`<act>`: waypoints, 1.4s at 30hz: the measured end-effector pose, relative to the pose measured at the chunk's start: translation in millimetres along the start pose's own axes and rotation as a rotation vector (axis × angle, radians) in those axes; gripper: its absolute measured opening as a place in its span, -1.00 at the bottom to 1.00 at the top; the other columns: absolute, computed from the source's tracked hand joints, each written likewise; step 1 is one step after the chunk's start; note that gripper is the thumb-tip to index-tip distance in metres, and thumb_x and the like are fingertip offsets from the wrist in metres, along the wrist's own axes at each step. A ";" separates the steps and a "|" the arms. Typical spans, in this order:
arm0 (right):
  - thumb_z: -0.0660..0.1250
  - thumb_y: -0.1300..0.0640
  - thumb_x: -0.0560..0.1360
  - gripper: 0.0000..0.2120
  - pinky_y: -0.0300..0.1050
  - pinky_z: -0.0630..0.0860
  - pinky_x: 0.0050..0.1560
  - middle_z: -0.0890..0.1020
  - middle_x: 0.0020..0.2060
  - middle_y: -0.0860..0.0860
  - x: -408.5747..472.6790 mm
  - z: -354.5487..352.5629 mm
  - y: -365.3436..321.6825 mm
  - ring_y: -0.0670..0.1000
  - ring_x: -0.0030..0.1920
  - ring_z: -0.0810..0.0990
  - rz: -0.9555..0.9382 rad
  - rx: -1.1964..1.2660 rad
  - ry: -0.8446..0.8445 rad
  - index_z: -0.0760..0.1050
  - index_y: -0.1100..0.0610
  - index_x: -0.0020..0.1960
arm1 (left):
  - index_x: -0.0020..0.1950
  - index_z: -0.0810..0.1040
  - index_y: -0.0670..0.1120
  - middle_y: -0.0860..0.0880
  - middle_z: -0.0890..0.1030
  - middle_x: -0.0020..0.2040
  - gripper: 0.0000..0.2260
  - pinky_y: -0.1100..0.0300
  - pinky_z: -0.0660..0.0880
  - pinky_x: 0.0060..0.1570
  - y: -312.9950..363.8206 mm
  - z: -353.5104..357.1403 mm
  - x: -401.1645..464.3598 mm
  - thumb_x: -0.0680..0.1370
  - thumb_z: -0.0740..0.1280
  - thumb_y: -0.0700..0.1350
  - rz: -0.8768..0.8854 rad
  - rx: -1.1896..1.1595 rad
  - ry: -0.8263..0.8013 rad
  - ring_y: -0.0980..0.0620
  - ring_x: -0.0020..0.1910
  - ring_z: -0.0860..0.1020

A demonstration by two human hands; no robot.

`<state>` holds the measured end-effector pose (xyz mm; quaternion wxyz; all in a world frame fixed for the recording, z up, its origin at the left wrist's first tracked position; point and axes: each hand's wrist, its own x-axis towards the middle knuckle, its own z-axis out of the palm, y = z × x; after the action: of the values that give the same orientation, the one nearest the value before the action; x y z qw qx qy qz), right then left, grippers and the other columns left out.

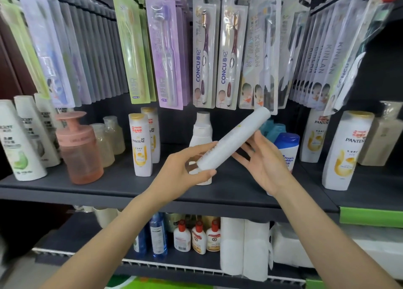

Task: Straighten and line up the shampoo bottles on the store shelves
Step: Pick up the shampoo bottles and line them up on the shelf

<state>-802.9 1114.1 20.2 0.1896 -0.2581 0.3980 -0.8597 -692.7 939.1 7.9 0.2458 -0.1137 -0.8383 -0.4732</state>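
A long white bottle [234,138] hangs tilted in the air above the dark shelf [130,187], its top pointing up and to the right. My left hand [185,169] grips its lower end between thumb and fingers. My right hand [265,162] lies with straight fingers under the bottle's middle. Behind them stands a white bottle [201,131] and a blue-capped Head & Shoulders bottle [287,149]. Two Pantene bottles [141,145] stand left of centre, and further Pantene bottles [346,151] stand on the right. White bottles with green labels [19,142] line the far left.
A pink pump jar [79,147] and pale clear bottles [109,138] stand on the left of the shelf. Packaged toothbrushes [205,55] hang low over it. The lower shelf holds small bottles [196,236] and white paper rolls [244,247].
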 end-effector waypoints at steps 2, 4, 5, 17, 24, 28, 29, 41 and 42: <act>0.26 0.10 0.47 -0.66 0.02 0.59 0.06 0.63 0.06 0.10 0.1 -1.7 3.7 0.08 0.14 0.61 -0.001 -0.021 -0.013 0.47 0.17 0.22 | 0.34 0.43 0.11 0.15 0.55 0.23 -0.54 0.18 0.48 0.19 3.0 0.1 0.3 0.48 0.40 -0.16 -0.052 -0.099 -0.041 0.14 0.20 0.51; 0.29 0.12 0.43 -0.63 0.02 0.61 0.01 0.62 0.05 0.13 1.0 -2.0 4.5 0.10 0.12 0.62 0.010 -0.029 -0.008 0.45 0.19 0.21 | 0.36 0.42 0.07 0.18 0.52 0.27 -0.57 0.19 0.46 0.23 4.2 0.1 1.5 0.51 0.35 -0.17 -0.067 -0.161 -0.076 0.18 0.23 0.50; 0.31 0.12 0.41 -0.61 0.03 0.61 -0.01 0.62 0.06 0.13 1.5 -1.9 3.8 0.11 0.12 0.62 0.013 -0.040 0.007 0.43 0.20 0.21 | 0.36 0.43 0.05 0.17 0.52 0.28 -0.59 0.18 0.47 0.22 4.1 -0.1 2.3 0.52 0.33 -0.17 -0.078 -0.200 -0.082 0.18 0.23 0.50; 0.47 0.18 0.40 -0.72 -0.32 0.46 -0.20 0.57 -0.13 -0.16 14.2 -1.3 1.7 -0.19 -0.13 0.55 -0.262 -1.029 0.295 0.45 0.06 0.03 | 0.30 0.46 0.02 0.13 0.44 0.17 -0.64 0.55 0.32 0.03 -12.7 -15.5 46.5 0.52 0.35 -0.13 -0.003 0.376 0.314 0.26 0.10 0.40; 0.48 0.17 0.40 -0.71 -0.20 0.51 -0.20 0.57 -0.16 -0.10 37.9 -3.0 16.6 -0.08 -0.16 0.57 -0.209 -1.110 0.237 0.45 0.05 0.04 | 0.28 0.47 -0.02 -0.02 0.54 0.12 -0.70 0.37 0.38 0.03 -28.3 -15.5 68.0 0.55 0.30 -0.17 -0.051 0.438 0.215 0.13 0.05 0.50; 0.46 0.17 0.41 -0.71 -0.16 0.51 -0.18 0.55 -0.19 -0.11 60.0 -4.3 23.5 -0.07 -0.18 0.55 -0.213 -1.131 0.248 0.47 0.09 0.09 | 0.22 0.51 0.00 0.01 0.57 0.07 -0.72 0.55 0.38 -0.17 -30.9 -18.3 68.1 0.52 0.34 -0.17 -0.046 0.414 0.234 0.19 -0.06 0.50; 0.46 0.17 0.42 -0.70 -0.18 0.50 -0.20 0.55 -0.19 -0.09 66.0 -5.1 25.8 -0.08 -0.19 0.54 -0.213 -1.139 0.252 0.48 0.11 0.11 | 0.22 0.51 0.00 0.03 0.57 0.07 -0.73 0.55 0.38 -0.18 -30.8 -19.8 68.8 0.52 0.34 -0.16 -0.049 0.411 0.225 0.19 -0.07 0.51; 0.41 0.20 0.46 -0.66 -0.36 0.42 -0.25 0.56 -0.16 -0.05 106.8 -4.4 53.5 -0.17 -0.22 0.51 -0.133 -1.169 0.141 0.49 0.16 0.21 | 0.14 0.53 -0.02 0.03 0.59 0.04 -0.76 0.53 0.41 -0.15 -31.2 -30.4 76.3 0.50 0.37 -0.20 -0.047 0.392 0.145 0.12 -0.08 0.57; 0.41 0.20 0.46 -0.66 -0.34 0.45 -0.23 0.56 -0.14 -0.03 107.8 -4.9 54.6 -0.14 -0.20 0.52 -0.129 -1.158 0.143 0.49 0.16 0.22 | 0.14 0.53 -0.02 0.03 0.59 0.04 -0.76 0.52 0.41 -0.14 -31.4 -30.8 76.5 0.49 0.37 -0.20 -0.047 0.391 0.144 0.11 -0.08 0.58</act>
<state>-884.9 1026.3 6.4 -0.0623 -0.2848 0.7980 -0.5275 -761.9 893.3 37.8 0.3114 -0.0104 -0.8968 -0.3140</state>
